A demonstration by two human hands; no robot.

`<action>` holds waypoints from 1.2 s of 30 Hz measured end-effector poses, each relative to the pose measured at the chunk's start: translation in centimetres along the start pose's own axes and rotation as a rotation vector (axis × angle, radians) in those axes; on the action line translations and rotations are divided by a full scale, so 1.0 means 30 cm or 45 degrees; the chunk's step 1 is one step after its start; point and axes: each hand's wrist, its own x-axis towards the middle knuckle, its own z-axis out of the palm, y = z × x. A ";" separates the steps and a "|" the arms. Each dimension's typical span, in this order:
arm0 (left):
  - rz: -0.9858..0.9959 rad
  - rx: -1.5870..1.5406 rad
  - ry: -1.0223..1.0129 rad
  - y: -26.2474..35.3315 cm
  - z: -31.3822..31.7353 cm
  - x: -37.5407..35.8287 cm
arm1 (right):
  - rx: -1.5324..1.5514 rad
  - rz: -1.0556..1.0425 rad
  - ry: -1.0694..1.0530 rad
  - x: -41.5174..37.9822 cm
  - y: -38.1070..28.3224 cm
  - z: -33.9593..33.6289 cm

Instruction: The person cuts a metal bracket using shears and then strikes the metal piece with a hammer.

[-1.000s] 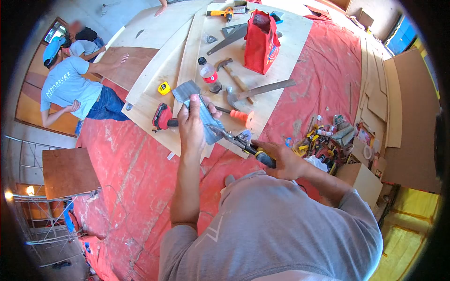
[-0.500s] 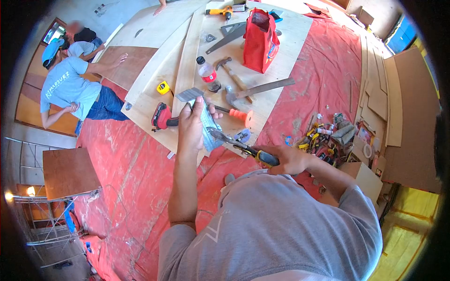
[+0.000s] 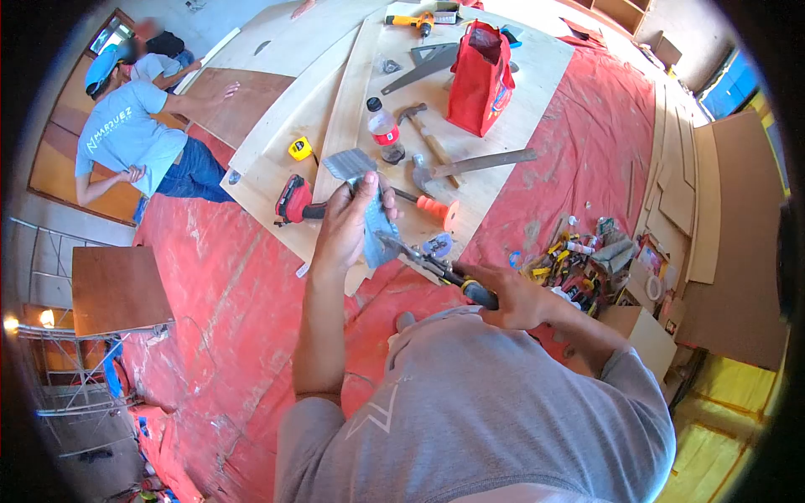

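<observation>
My left hand (image 3: 340, 222) grips a bent piece of sheet metal (image 3: 379, 239), thumb on its near face, the flared end pointing up and away. Closed around the handles of tin snips (image 3: 440, 268) is my right hand (image 3: 518, 295). The jaws of the snips meet the right edge of the metal near its lower end. Just beyond the hands, on the plywood, lie an orange-handled tool (image 3: 434, 209), a hammer (image 3: 482, 163), another hammer with a wooden handle (image 3: 436, 151) and a cola bottle (image 3: 386, 136).
The plywood table also bears a red bag (image 3: 478, 88), a drill (image 3: 411, 21), a handsaw (image 3: 417, 77), a yellow tape measure (image 3: 300, 148) and a red power tool (image 3: 293, 199). A co-worker (image 3: 126, 126) leans at the left. Assorted tools (image 3: 579, 251) are heaped on the red floor sheet.
The view has shifted slightly. The sheet metal has turned in my left hand, so its broad face shows less; the snips stay at its edge.
</observation>
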 end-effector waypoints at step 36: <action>-0.046 -0.084 0.289 0.015 0.073 -0.006 | 0.593 0.268 -0.141 -0.040 -0.001 0.058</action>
